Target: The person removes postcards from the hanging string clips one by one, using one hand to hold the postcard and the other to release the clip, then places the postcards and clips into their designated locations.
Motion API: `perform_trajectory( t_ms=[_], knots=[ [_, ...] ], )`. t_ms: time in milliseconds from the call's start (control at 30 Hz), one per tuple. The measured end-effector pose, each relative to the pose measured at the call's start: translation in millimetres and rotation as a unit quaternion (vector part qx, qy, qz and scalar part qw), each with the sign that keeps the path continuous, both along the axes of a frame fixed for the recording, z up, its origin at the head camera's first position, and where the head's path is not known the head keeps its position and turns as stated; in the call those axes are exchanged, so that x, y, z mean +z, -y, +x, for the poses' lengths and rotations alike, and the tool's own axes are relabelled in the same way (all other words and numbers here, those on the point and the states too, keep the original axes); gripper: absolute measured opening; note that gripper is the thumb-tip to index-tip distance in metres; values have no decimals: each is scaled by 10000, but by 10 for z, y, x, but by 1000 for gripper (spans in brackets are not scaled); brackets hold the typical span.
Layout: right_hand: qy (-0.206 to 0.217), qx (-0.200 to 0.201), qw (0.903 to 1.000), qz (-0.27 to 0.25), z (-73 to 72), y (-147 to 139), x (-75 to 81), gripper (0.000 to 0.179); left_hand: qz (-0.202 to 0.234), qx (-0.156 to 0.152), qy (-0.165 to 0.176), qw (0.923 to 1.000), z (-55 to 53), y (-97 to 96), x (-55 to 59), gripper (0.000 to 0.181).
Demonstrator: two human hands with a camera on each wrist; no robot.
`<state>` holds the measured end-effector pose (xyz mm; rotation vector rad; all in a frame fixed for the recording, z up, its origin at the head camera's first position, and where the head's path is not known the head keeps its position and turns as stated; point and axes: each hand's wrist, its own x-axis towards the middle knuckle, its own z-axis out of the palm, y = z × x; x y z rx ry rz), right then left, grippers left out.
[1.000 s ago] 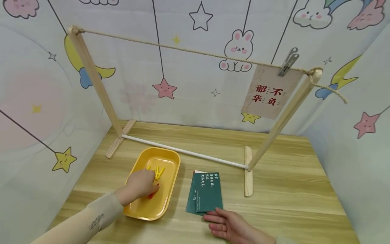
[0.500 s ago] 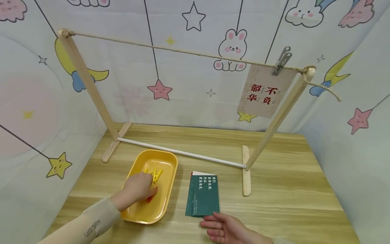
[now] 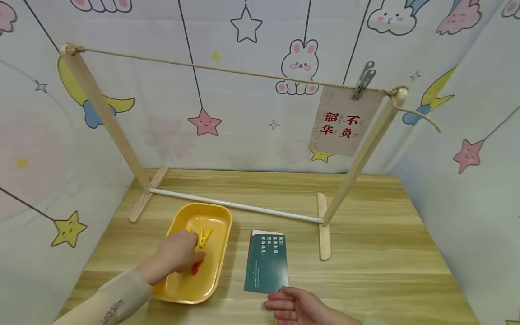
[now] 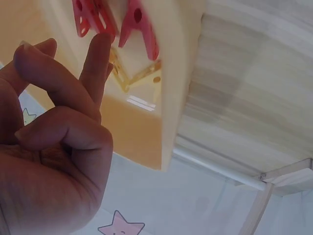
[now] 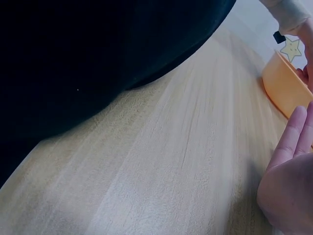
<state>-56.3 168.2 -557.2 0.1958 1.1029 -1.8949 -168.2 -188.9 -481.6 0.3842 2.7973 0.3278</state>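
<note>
My left hand [image 3: 176, 253] is down inside the yellow tray [image 3: 228, 234]. In the left wrist view one finger reaches to the tip of a red clothespin [image 4: 90, 17], while the others bend loosely. A second, pinkish-red clothespin [image 4: 138, 29] lies beside it. Yellow clothespins [image 3: 204, 237] sit farther back in the tray, partly hidden by the hand. My right hand [image 3: 300, 307] lies palm inward with straight fingers, its fingertips at the near edge of a stack of cards, the top one a dark green card [image 3: 266, 264] with white writing.
Behind the tray stands a wooden frame [image 3: 106, 119] with a rope [image 3: 227, 71] strung across its top and a white bar [image 3: 243, 207] low down. A metal clip [image 3: 364, 80] holds a pale card [image 3: 345, 122] on the rope near the right post. Patterned cloth walls enclose the table [image 3: 378, 253].
The top green card has shifted and now lines up with the cards beneath. The left hand stays in the tray at the red clothespin. The head view has swung slightly right.
</note>
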Motion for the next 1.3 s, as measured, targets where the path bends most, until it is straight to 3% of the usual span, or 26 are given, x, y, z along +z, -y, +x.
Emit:
perform_trajectory(
  t_ms=[133, 300, 500, 733, 933, 1133, 1300],
  knots=[
    [89, -32, 9999, 55, 2, -4, 19, 52, 45, 12, 25, 10000, -28, 1, 65, 42],
    [128, -122, 9998, 106, -6, -22, 63, 53, -75, -189, -153, 9997, -102, -36, 177, 43],
    [-27, -308, 9995, -14, -77, -35, 130, 53, -12, -476, -350, 9983, -201, -124, 442, 42],
    [-255, -784, 9966, -38, -219, -47, 269, 54, 139, -727, -384, 9965, -362, -351, 871, 42],
    [-468, -978, 9941, 66, -369, -74, 412, 54, 300, -892, -756, 9927, -504, -613, 1282, 36],
    [-703, -1177, 9906, 8, -571, -102, 608, 51, 812, -1186, -1226, 9820, -643, -938, 1767, 32],
    [-900, -1448, 9854, -27, -752, -123, 798, 52, 1291, -1346, -1685, 9679, -682, -1234, 2212, 32]
  ],
)
